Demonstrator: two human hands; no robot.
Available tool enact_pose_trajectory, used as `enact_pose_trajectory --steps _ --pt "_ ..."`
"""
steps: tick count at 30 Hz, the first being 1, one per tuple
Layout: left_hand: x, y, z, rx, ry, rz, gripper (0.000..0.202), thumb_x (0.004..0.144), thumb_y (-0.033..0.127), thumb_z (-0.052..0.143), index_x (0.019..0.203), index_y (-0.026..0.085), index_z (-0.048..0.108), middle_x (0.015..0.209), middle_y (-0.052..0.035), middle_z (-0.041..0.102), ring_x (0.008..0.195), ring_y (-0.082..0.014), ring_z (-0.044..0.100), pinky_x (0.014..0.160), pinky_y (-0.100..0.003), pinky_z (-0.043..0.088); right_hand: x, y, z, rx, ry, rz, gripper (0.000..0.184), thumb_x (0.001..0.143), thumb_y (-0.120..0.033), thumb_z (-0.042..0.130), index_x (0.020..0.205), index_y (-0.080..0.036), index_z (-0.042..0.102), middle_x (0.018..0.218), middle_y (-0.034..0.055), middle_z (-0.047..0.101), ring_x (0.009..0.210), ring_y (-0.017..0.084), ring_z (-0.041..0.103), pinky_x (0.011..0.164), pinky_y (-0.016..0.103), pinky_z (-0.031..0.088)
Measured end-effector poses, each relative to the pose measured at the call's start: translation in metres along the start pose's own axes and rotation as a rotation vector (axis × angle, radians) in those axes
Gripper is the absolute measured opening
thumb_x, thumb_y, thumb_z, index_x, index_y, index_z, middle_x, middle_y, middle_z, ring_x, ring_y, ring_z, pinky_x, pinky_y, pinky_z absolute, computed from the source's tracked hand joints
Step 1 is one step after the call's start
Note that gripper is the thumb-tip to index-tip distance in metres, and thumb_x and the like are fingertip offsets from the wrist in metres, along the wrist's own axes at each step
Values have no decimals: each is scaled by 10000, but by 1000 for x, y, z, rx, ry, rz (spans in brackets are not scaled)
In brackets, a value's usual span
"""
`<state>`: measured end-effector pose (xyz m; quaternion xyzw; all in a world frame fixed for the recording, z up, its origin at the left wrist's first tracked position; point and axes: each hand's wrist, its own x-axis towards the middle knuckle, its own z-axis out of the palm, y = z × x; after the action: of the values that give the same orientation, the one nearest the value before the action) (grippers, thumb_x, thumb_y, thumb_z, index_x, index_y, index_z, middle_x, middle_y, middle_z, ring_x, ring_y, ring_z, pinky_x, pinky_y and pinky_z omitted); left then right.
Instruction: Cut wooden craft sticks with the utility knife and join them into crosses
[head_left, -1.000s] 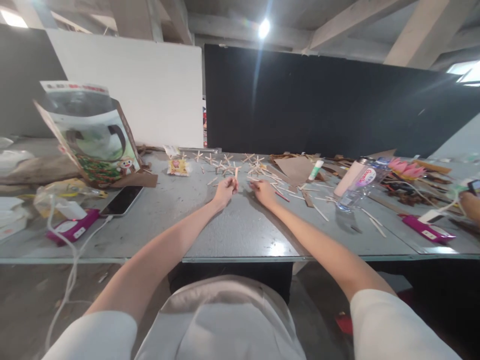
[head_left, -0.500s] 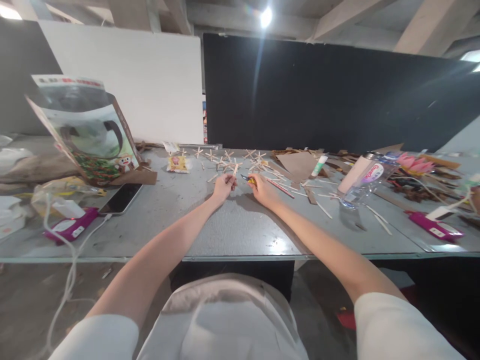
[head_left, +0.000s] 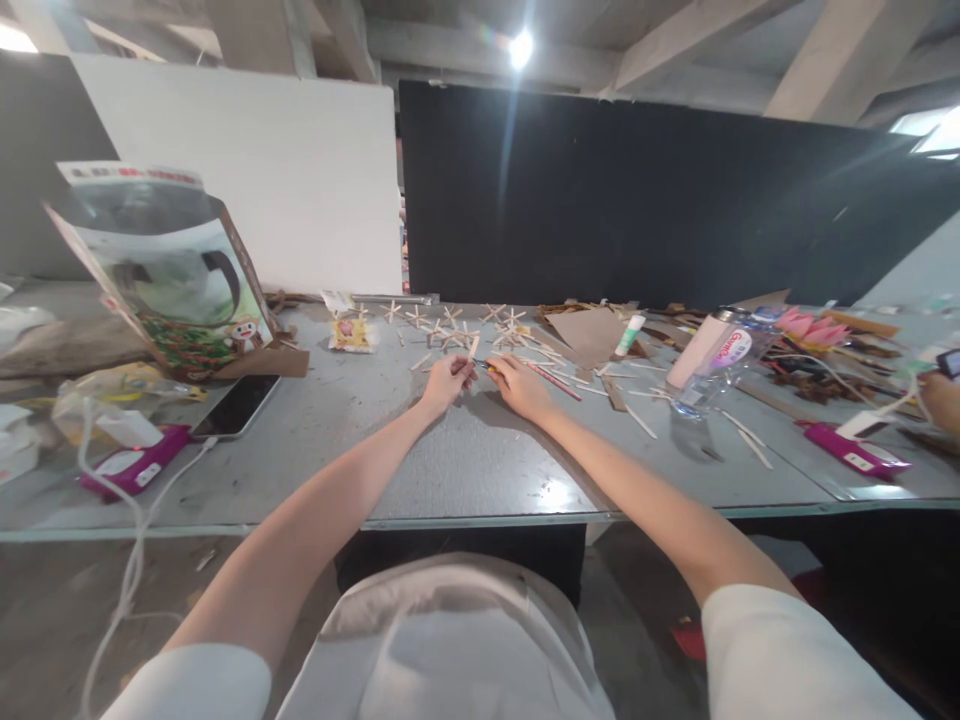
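My left hand (head_left: 445, 382) is closed on a thin, pale wooden stick (head_left: 474, 346), whose upper end points up past the fingertips. Close beside it, my right hand (head_left: 521, 386) grips a small craft knife (head_left: 492, 369) with a yellow part at the fingers. The knife's tip points at the left hand; whether the blade touches the stick I cannot tell. Just beyond both hands lie star shapes made of crossed sticks (head_left: 450, 328). Loose pale sticks (head_left: 553, 356) and a reddish rod (head_left: 555, 381) are spread to the right of my right hand.
Cardboard (head_left: 589, 335), a glue tube (head_left: 629, 335), a pink flask (head_left: 699, 350) and a clear bottle (head_left: 724, 365) stand or lie rightward. On the left are a phone (head_left: 238, 406), a purple power strip (head_left: 135, 462) and a printed box (head_left: 180, 290). Another person's hand (head_left: 939, 400) shows at the right edge.
My right hand has moved slightly towards the left hand, bringing the knife closer to the stick. Another person's hand has come into view at the right edge. The view has shifted a little.
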<state>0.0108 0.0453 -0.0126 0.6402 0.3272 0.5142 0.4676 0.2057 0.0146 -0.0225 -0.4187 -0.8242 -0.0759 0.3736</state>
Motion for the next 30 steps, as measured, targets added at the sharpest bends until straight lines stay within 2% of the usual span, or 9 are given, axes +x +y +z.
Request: enact_pose_trajectory --steps 11,14,19,30 --pt "0 -4 -1 13 -77 9 102 883 243 710 879 149 669 634 4 666 493 -91 562 565 -231 457 0 3 2 -14 -23 -26 348 1095 -352 393 1260 -210 664 1128 142 678 1130 273 616 989 432 505" --pt "1 -5 -1 26 -91 -1 93 872 224 694 825 144 696 612 0 652 503 -93 549 583 -233 453 0 1 1 -25 -33 -34 344 1092 -325 390 1266 -209 663 1118 144 677 1121 278 614 980 438 508" --pt "2 -6 -2 36 -109 -28 187 865 258 695 718 143 683 592 -12 638 508 -99 536 595 -244 449 -1 -2 -1 -52 -48 -46 361 1088 -303 370 1289 -213 656 1113 144 668 1121 285 607 962 442 516" --pt "-3 -6 -3 4 -90 -97 246 845 254 727 641 154 633 536 6 578 485 -86 499 550 -226 420 -2 -1 1 -96 -82 -61 345 1069 -251 410 1295 -221 669 1082 133 665 1121 287 603 959 426 514"
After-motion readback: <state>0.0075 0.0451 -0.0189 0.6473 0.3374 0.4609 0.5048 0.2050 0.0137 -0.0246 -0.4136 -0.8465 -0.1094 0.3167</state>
